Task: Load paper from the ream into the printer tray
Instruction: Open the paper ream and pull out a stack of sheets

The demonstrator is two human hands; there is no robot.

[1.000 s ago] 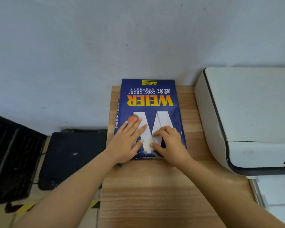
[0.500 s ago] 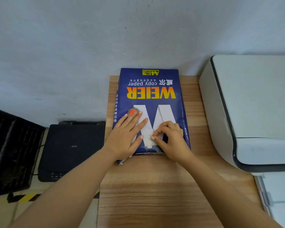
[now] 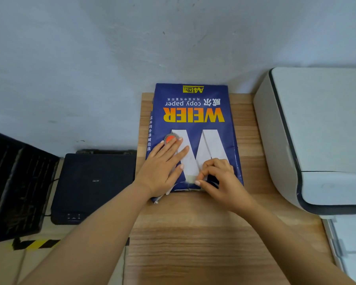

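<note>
One ream [image 3: 193,112] of copy paper, blue wrapper, on one wooden table [image 3: 203,243]. Two bare hands on ream: left hand [image 3: 162,169], right hand [image 3: 220,179]. One white printer [image 3: 317,130] at right. One black flat device [image 3: 90,186] at left, lower. One dark slatted crate [image 3: 12,182] at far left. One yellow-black floor stripe [image 3: 36,243].

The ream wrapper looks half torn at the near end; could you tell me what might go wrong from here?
1. The right hand pinches the taped flap at the near end of the ream; a sharp pull could rip the wrapper unevenly and crease the top sheets.
2. The left hand only presses flat, so the pack might slide on the wooden table.
3. Loose wrapper already hangs at the near left corner, and sheets could spill there.
</note>
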